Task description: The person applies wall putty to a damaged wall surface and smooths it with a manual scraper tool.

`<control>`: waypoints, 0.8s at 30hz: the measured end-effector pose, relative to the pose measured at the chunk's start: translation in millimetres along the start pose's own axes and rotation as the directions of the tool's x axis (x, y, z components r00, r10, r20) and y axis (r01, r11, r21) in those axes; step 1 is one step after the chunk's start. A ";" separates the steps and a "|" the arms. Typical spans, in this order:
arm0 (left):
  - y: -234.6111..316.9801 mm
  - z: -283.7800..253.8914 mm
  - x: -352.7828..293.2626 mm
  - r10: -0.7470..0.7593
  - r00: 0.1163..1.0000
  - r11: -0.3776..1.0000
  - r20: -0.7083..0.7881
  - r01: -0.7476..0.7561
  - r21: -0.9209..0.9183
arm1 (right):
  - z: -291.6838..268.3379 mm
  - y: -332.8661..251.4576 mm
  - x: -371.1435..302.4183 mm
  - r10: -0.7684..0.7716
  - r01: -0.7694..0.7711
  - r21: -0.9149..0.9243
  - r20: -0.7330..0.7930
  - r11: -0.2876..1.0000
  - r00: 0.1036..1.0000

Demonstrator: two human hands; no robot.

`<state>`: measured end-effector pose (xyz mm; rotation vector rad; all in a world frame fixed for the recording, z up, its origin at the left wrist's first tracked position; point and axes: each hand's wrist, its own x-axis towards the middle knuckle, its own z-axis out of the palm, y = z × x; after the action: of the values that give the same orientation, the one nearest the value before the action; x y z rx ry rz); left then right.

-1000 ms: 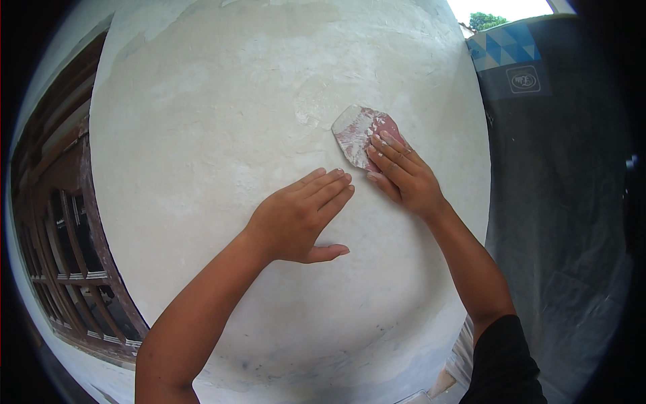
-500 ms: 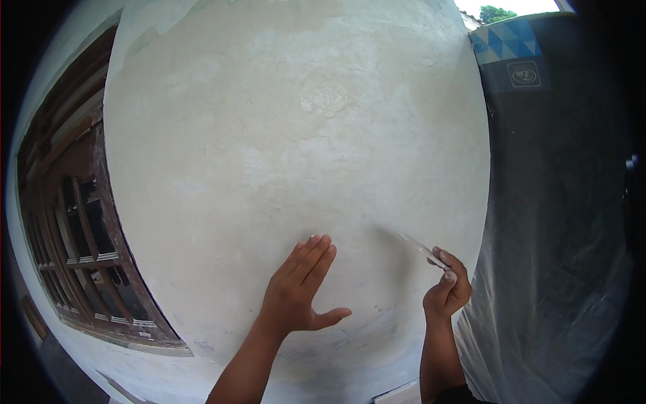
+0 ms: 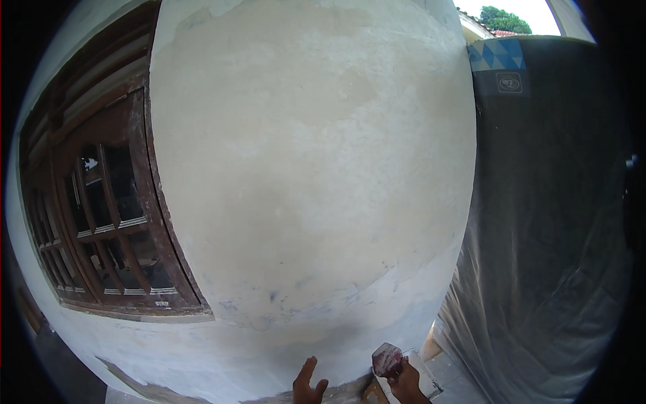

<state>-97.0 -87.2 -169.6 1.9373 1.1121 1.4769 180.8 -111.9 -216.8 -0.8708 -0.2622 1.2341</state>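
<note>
Low in the view, my right hand [image 3: 408,385] grips a flat putty knife or scraper with a brownish, whitish-smeared face [image 3: 387,359]. Its handle is hidden in the fingers. To its left my left hand [image 3: 309,386] is empty, with thumb and fingers apart, in front of the foot of the wall. Ahead stands the plastered wall [image 3: 316,168], beige and white in patches, with bluish-grey marks along its lower part.
A brown wooden window [image 3: 111,215] with glass panes is set in the wall at left. On the right hangs a dark sheet [image 3: 545,175] with a clear plastic cover. Behind my right hand lies a pale flat object [image 3: 431,385] beside a brown edge.
Both hands have dropped from the middle of the wall to the lower edge of the view. The scraper has turned its broad face toward me. The view has shifted, showing more window.
</note>
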 end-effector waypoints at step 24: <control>17.3 -16.8 -148.8 -0.466 0.876 0.849 0.122 0.481 -0.218 | -53.0 0.5 -137.5 0.131 -0.121 0.192 -0.038 0.974 0.991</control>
<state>-121.7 -220.2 -236.0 1.3988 1.2085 1.2003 165.0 -258.4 -215.2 -0.7616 -0.0474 1.3294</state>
